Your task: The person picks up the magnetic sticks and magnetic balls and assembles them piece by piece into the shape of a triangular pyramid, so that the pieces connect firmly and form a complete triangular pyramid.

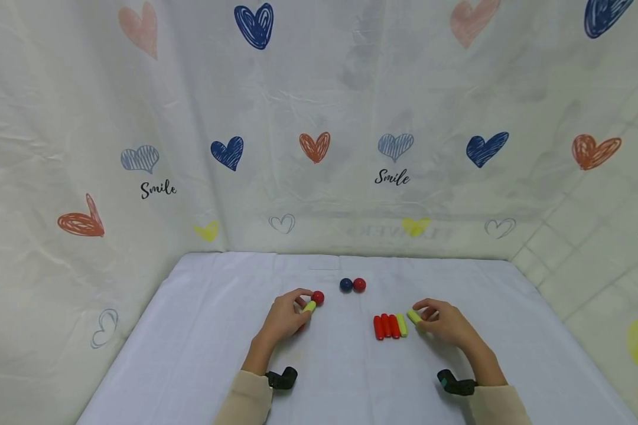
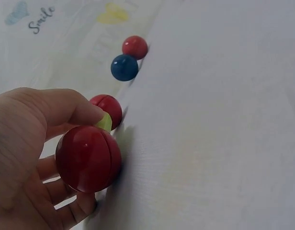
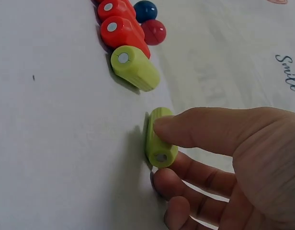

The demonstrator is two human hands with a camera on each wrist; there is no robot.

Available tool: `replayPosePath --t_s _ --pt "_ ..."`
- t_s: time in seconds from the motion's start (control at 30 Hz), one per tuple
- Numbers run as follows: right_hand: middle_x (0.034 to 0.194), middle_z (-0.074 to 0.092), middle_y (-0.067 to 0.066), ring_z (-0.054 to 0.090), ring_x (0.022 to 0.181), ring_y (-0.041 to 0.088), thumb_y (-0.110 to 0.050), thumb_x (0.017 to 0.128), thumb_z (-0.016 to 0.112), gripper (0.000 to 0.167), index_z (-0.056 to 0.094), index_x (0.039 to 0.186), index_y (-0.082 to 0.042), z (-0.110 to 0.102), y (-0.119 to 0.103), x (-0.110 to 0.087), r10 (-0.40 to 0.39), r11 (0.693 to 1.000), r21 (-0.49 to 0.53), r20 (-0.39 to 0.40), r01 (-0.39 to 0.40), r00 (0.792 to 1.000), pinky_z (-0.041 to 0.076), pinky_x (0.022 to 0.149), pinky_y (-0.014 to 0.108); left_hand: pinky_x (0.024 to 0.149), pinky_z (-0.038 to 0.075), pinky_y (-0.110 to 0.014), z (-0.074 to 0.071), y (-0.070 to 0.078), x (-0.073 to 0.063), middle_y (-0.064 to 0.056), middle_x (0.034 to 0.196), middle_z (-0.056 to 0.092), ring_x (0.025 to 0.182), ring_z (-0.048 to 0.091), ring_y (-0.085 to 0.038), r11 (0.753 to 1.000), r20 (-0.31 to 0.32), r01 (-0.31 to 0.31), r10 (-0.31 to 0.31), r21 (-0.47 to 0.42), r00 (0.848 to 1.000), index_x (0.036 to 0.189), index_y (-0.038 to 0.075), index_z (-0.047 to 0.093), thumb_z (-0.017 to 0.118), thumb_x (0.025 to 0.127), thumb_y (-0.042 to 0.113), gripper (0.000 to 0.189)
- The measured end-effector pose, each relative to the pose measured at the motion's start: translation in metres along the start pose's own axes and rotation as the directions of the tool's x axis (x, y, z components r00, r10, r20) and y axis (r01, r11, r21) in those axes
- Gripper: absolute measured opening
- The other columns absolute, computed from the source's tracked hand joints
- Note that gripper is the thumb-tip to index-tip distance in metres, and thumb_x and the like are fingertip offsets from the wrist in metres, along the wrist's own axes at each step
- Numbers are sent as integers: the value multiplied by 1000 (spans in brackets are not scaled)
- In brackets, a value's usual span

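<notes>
My left hand [image 1: 286, 317] pinches a short yellow-green rod [image 2: 105, 121] between thumb and fingers. A red ball [image 2: 87, 159] sits at the rod's near end, and another red ball [image 1: 318, 297] is at its far end; fingers hide most of the rod. Over on the right, my right hand [image 1: 444, 322] holds a second yellow-green rod [image 3: 162, 139] with its thumb on top. That rod lies low at the cloth, its pale round end facing the wrist camera. Just left of it, apart, a third yellow-green rod [image 1: 401, 325] ends a row of red rods [image 1: 386, 326].
A dark blue ball [image 1: 346, 285] and a red ball [image 1: 359, 285] stand side by side toward the back of the white-covered table [image 1: 340, 383]. Behind rises a pale curtain [image 1: 351, 100] printed with hearts. Each wrist wears a black camera, one of them the left wrist camera [image 1: 283, 378].
</notes>
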State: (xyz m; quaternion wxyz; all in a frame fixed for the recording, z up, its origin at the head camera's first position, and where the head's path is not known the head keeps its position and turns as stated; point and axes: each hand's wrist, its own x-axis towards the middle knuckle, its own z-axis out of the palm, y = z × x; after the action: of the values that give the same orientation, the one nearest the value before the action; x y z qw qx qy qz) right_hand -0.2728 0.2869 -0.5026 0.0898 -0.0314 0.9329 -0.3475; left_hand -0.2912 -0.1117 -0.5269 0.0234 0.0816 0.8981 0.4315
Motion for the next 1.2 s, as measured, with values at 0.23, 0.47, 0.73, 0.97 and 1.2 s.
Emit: replayPosePath --t_s 0.23,0.47,0.73,0.97,1.2 --pt "103 65 9 60 92 23 -12 89 75 33 68 121 -12 2 2 1 -7 1000 -18 4 7 1000 51 71 32 60 51 -28 2 -1 1 -2 104 67 74 57 -17 1000 -11 -4 4 -14 1000 130 25 66 74 92 18 40" --pt "104 65 10 60 91 23 -10 90 70 33 67 123 -13 2 2 1 -27 1000 -7 -11 27 1000 51 72 32 60 51 -28 2 0 0 -3 102 67 74 57 -17 1000 -8 -17 17 -16 1000 130 24 66 74 91 16 40" --pt "105 65 8 59 89 22 -12 94 68 36 65 129 -15 2 -7 1 -83 996 34 -35 84 996 51 69 32 60 49 -29 1 0 0 -2 100 68 70 55 -16 999 -3 -34 34 -3 999 132 23 66 73 90 15 43" --pt "109 68 10 61 92 22 -13 95 69 35 66 129 -14 10 -29 -2 -151 984 91 -50 155 987 53 72 30 63 49 -30 0 2 -1 -3 104 68 71 56 -16 1000 13 -28 28 -8 1000 134 25 65 71 90 15 46" --pt "109 67 8 62 93 20 -17 95 71 34 67 128 -18 29 -51 0 -192 969 154 -33 195 981 56 69 29 64 49 -31 1 2 -1 -4 105 68 71 56 -17 1000 20 -28 28 -9 999 135 25 64 71 90 15 47"
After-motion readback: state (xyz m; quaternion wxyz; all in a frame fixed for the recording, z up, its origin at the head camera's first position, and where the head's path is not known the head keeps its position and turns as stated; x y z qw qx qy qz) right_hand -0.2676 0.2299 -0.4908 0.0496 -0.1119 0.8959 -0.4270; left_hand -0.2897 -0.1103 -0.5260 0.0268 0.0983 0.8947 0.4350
